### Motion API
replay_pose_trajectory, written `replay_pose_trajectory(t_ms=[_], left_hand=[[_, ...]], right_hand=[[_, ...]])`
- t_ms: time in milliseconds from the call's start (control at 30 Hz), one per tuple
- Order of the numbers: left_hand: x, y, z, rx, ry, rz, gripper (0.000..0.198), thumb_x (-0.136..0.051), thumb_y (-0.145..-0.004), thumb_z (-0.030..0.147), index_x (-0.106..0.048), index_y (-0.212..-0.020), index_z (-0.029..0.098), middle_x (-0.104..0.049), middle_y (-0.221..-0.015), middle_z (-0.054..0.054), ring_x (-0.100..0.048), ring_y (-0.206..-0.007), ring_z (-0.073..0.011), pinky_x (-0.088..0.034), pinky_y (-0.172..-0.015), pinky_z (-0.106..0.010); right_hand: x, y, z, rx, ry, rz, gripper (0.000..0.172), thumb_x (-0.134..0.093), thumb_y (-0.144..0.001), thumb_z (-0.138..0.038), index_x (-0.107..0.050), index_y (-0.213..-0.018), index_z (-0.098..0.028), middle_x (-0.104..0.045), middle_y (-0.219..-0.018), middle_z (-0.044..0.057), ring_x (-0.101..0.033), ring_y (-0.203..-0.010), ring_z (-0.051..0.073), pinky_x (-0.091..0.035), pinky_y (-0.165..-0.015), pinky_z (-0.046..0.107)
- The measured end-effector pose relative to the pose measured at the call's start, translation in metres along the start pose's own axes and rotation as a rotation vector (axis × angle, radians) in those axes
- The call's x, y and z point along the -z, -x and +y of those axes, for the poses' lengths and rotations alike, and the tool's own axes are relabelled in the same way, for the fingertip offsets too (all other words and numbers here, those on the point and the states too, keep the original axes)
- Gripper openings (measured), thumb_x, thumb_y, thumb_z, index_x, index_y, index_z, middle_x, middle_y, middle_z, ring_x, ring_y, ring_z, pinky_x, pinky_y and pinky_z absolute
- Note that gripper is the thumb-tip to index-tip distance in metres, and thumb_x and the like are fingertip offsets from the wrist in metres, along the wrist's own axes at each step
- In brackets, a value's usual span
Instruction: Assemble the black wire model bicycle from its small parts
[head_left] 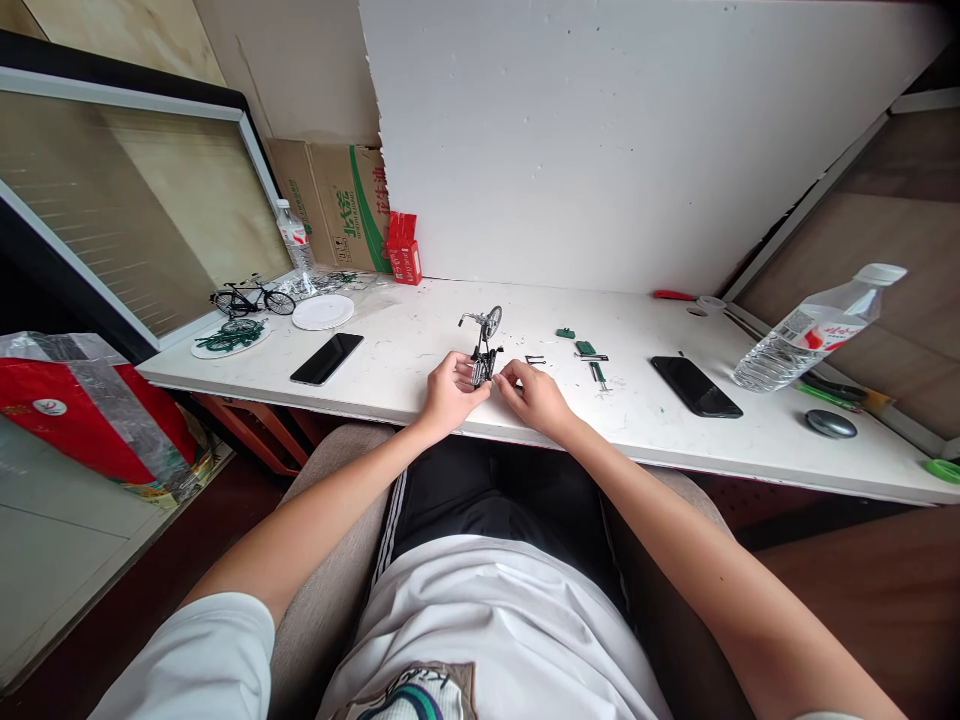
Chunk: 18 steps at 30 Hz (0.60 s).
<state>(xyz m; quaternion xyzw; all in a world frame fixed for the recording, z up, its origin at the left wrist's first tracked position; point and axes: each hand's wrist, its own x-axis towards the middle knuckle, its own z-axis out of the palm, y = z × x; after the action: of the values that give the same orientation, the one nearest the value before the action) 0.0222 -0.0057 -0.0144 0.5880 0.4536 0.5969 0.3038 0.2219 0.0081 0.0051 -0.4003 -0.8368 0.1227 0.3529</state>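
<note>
A small model bicycle (485, 340), black with silvery wheels and handlebar, stands near the front edge of the white table, its front wheel pointing away from me. My left hand (453, 392) is closed round its rear part from the left. On the right side of the same rear part, my right hand (531, 392) has its thumb and fingers pinched together; whatever they hold is too small to make out. Just right of the bicycle lies a small black part (535, 359). Further right are green pieces (586, 348) and thin dark rods.
Phones lie at left (327, 359) and right (696, 386). A finished black model bicycle (253, 298), a white disc (322, 312) and a bottle (294, 238) are at back left. Another bottle (819, 330) and a dark oval object (831, 424) are at right. A red box (404, 248) stands behind.
</note>
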Motion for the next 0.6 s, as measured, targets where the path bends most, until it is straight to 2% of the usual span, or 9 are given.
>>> replay_pose_trajectory(t_ms=[233,400,467,600], left_hand=[[0.0003,0.0016,0.0034,-0.005,-0.011,-0.030,0.045,-0.092,-0.070,0.024,-0.062,-0.104,0.020,-0.073,-0.093,-0.004,-0.070,-0.079,-0.0153,-0.057,-0.068,-0.025],[0.0002,0.0015,0.0046,-0.008,-0.008,-0.033,0.045,-0.092,-0.070,0.023,-0.061,-0.103,0.020,-0.073,-0.092,-0.005,-0.071,-0.079,-0.0156,-0.056,-0.067,-0.025],[0.0000,0.0015,0.0043,-0.006,-0.008,-0.029,0.045,-0.092,-0.070,0.023,-0.062,-0.103,0.020,-0.073,-0.092,-0.004,-0.070,-0.078,-0.0152,-0.056,-0.067,-0.025],[-0.0004,0.0015,0.0023,-0.025,0.006,-0.042,0.045,-0.092,-0.072,0.024,-0.062,-0.105,0.020,-0.074,-0.093,-0.005,-0.072,-0.081,-0.0164,-0.057,-0.069,-0.025]], right_hand=[[0.0008,-0.0020,0.0009,0.038,0.069,-0.013,0.046,-0.039,-0.114,-0.051,-0.051,-0.078,-0.024,-0.062,-0.074,0.004,-0.053,-0.067,0.020,-0.039,-0.067,0.033],[0.0016,-0.0016,-0.0018,0.026,0.078,-0.017,0.051,-0.037,-0.115,-0.054,-0.051,-0.076,-0.024,-0.063,-0.073,0.005,-0.056,-0.068,0.021,-0.040,-0.068,0.034],[0.0014,-0.0012,-0.0031,0.010,0.077,-0.011,0.046,-0.039,-0.114,-0.051,-0.056,-0.081,-0.024,-0.068,-0.078,0.006,-0.060,-0.072,0.022,-0.042,-0.070,0.034],[0.0010,-0.0007,-0.0045,-0.016,0.039,-0.006,0.024,-0.051,-0.109,-0.042,-0.062,-0.099,-0.024,-0.075,-0.093,0.007,-0.066,-0.081,0.023,-0.045,-0.073,0.033]])
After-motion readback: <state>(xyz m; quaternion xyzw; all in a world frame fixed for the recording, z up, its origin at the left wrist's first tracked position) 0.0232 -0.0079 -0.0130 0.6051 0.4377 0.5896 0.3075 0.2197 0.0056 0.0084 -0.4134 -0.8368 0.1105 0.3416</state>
